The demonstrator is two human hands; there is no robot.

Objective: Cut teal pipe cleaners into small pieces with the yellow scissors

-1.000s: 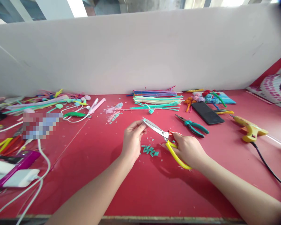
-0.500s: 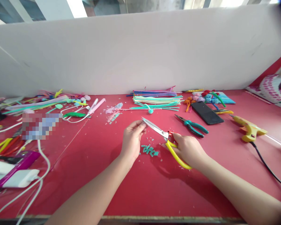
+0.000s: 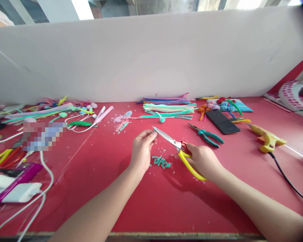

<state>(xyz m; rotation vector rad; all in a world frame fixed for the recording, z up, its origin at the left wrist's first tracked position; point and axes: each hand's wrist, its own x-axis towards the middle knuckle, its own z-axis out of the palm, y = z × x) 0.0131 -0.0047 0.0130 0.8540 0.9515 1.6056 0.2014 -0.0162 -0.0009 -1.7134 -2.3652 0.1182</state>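
Observation:
My right hand (image 3: pixel 203 158) is wrapped round the handles of a pair of scissors (image 3: pixel 170 138) with yellow and red grips. Their silver blades look nearly closed and point up and left, the tips close to the fingers of my left hand (image 3: pixel 142 148). That hand is closed in a pinch, thumb against fingers; whatever it holds is too small or hidden to make out. Below the blades, several short teal cut pieces (image 3: pixel 161 162) lie in a small heap on the red table (image 3: pixel 151 211), with tiny scraps scattered round them.
Bundled pipe cleaners (image 3: pixel 169 108) lie by the white partition (image 3: pixel 151 60). To the right are teal-handled pliers (image 3: pixel 207 136), a black phone (image 3: pixel 223 121) and a yellow glue gun (image 3: pixel 269 137). A pink curling-iron-like tool (image 3: pixel 104 115), white cables (image 3: pixel 46 168) and more craft stems are left.
Both hands and the scissors stay almost where they were. Part of a person has come into view beyond the partition at the upper left.

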